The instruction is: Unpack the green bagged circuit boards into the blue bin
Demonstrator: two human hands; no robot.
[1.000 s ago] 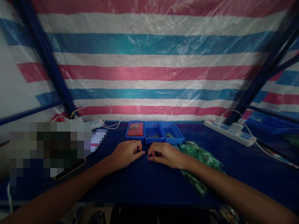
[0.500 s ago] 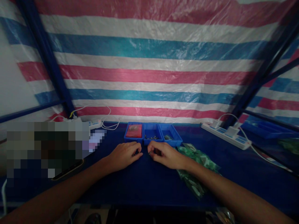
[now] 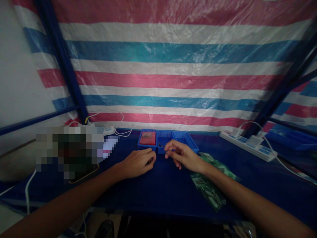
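My left hand [image 3: 140, 162] rests low over the blue table, its fingers curled in with the thumb against them. What it holds, if anything, is hidden inside the fingers. To its right, my right hand [image 3: 184, 156] is at the front edge of the middle blue bin [image 3: 162, 152], thumb and forefinger pinched together and the other fingers hanging loosely. Anything in that pinch is too small to make out. Small metal pieces [image 3: 160, 145] show in the middle bin beside the fingertips. The left bin [image 3: 147, 147] holds a red packet [image 3: 148, 138]; the right bin [image 3: 189, 140] is partly covered by my hand.
Green plastic bags of parts [image 3: 210, 191] lie beneath and beside my right forearm. A white power strip [image 3: 247, 145] with plugs stands at the right. At the left are a blurred-out area, a dark flat object's edge [image 3: 85, 173] and white cables [image 3: 126, 134]. Striped sheeting [image 3: 158, 79] hangs behind.
My right hand has lifted slightly toward the middle bin, and its lower fingers have loosened. My left hand has curled its thumb and fingers closer together. The view has shifted a little.
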